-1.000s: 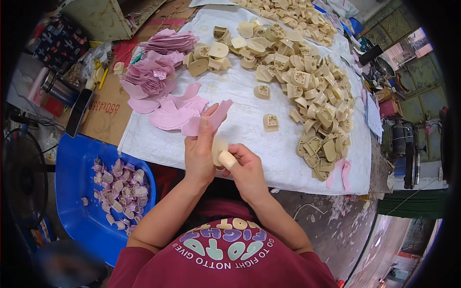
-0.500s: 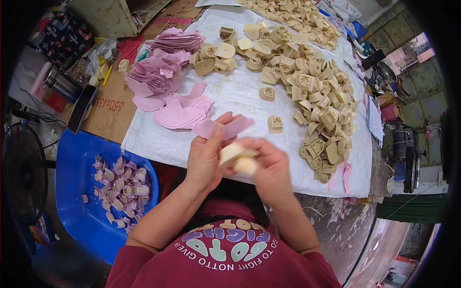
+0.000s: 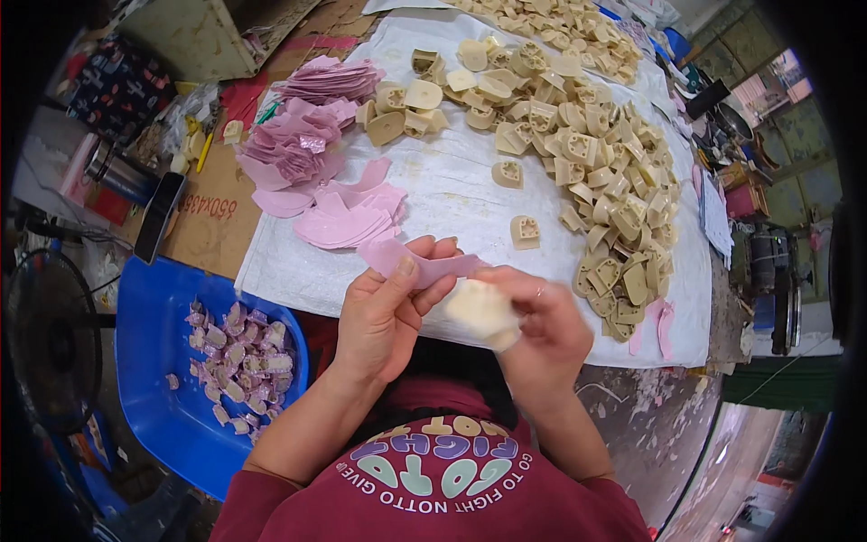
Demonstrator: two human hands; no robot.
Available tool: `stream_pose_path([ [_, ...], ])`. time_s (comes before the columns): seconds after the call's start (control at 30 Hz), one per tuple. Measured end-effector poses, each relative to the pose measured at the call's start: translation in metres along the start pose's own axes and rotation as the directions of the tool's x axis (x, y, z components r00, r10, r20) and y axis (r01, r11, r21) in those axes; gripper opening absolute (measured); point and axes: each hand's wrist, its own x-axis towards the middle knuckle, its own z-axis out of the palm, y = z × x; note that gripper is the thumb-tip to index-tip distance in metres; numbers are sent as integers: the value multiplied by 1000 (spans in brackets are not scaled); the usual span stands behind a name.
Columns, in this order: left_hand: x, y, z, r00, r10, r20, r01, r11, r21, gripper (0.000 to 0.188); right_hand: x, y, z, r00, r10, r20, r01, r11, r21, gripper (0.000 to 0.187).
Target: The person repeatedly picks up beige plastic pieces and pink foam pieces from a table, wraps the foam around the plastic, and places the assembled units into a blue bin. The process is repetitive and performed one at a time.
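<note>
My left hand (image 3: 384, 312) pinches a curved pink strip (image 3: 441, 270) between thumb and fingers, above the near edge of the table. Close beside it, my right hand (image 3: 546, 321) grips a cream shoe heel (image 3: 483, 312), smeared by motion so its detail is lost. The strip's right end reaches the fingers of my right hand; whether they touch is unclear. Beyond my left hand lies a fan of pink strips (image 3: 348, 219), with thicker pink stacks (image 3: 293, 144) behind. Two single beige heels (image 3: 524, 233) stand on the white sheet, left of a big heap of heels (image 3: 614, 172).
A white sheet (image 3: 433, 212) covers the table. At lower left a blue tub (image 3: 149, 397) holds many pink-covered pieces (image 3: 248, 366). A phone (image 3: 160, 217) and a flask (image 3: 117, 167) stand at the left. A black fan (image 3: 50, 343) is at far left; two pink strips (image 3: 664, 330) lie at the right edge.
My right hand has moved right and slightly down with the heel, away from my left palm. My left hand still holds the pink strip, a little lower. The whole view has shifted slightly.
</note>
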Motion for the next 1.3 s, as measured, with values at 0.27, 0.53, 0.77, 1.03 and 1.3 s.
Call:
stream_pose_path([
  [0.27,-15,-6,11,963,127,236,-128,992,-10,44,6,3,4,919,-370,137,394,860,-323,37],
  [0.53,-20,-2,12,963,133,235,-129,991,-34,45,9,-3,2,896,-409,171,443,835,-327,36],
  [0.77,-22,4,17,965,124,231,-90,984,-152,42,12,-4,3,893,-410,184,449,829,-334,35],
  [1.03,-19,13,19,977,182,110,-207,936,284,31,22,-7,-2,867,-436,241,489,656,-575,33],
  [1.3,-16,19,11,998,52,30,-59,945,322,25,30,-14,-9,895,-259,364,446,567,-693,31],
])
